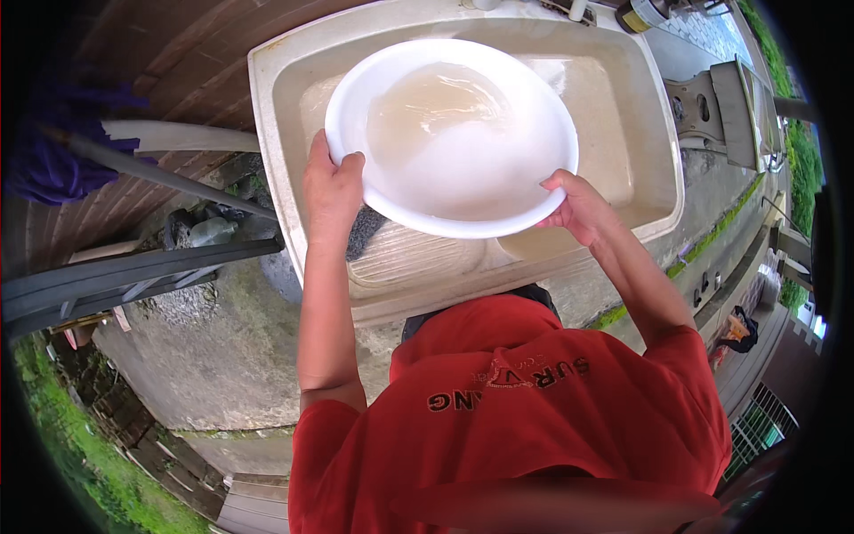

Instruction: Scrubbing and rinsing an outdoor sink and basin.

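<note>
Both hands grip a round white basin (467, 190) over a stained stone-like laundry sink (607, 127). My left hand (331, 190) clasps the rim at its near left, thumb on the inner side. On the near right, my right hand (579, 208) pinches the rim with the thumb inside and the fingers beneath. Cloudy, pale brownish water (427, 110) with rippled highlights lies toward the basin's far left. Beneath the basin, the sink's ridged washboard (413, 257) shows in part, with a dark grey scouring pad or cloth (364, 233) beside my left wrist.
A brown bottle with a label (640, 15) stands at the sink's far right corner. Left of the sink are a grey pole (167, 172), a purple cloth (60, 150), a dark metal ladder-like frame (147, 270) and a clear plastic bottle (213, 231). Concrete ground (220, 374) surrounds the sink.
</note>
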Tool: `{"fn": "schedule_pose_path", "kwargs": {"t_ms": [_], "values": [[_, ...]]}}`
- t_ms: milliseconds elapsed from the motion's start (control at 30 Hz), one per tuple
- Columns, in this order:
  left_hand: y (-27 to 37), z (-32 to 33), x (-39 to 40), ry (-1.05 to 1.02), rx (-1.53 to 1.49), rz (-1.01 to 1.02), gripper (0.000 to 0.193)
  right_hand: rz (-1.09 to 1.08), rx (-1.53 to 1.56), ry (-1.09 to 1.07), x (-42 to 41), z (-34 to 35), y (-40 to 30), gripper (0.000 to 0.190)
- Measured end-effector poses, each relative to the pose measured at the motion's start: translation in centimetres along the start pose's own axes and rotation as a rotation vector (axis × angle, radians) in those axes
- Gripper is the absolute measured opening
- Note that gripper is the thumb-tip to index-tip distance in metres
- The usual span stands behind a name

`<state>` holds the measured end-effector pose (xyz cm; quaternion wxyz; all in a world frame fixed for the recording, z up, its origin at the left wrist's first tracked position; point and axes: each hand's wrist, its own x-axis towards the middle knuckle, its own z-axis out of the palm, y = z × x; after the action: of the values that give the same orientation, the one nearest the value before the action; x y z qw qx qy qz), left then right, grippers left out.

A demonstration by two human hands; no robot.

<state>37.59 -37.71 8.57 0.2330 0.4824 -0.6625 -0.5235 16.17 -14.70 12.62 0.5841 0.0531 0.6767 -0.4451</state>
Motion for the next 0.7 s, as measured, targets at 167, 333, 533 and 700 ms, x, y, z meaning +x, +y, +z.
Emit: {"fn": "schedule_pose_path", "kwargs": {"t_ms": [167,333,533,700], "values": [[6.6,4.2,-1.3,-0.121,0.295,0.058,0.047,0.105,0.334,-0.159,2.9,-5.2,5.5,0.049],[10.7,9.4,-3.3,-0.118,0.572,0.088,0.051,0.192,0.548,-0.203,3.4,-8.0,9.3,0.04],[14.8,16.1,-3.6,-0.31,0.775,0.147,0.053,0.38,0.724,-0.318,2.5,-12.1,12.7,0.032],[9.6,14.5,-3.1,-0.302,0.071,-0.195,0.052,0.535,0.863,-0.536,3.2,-15.0,13.0,0.035]]}}
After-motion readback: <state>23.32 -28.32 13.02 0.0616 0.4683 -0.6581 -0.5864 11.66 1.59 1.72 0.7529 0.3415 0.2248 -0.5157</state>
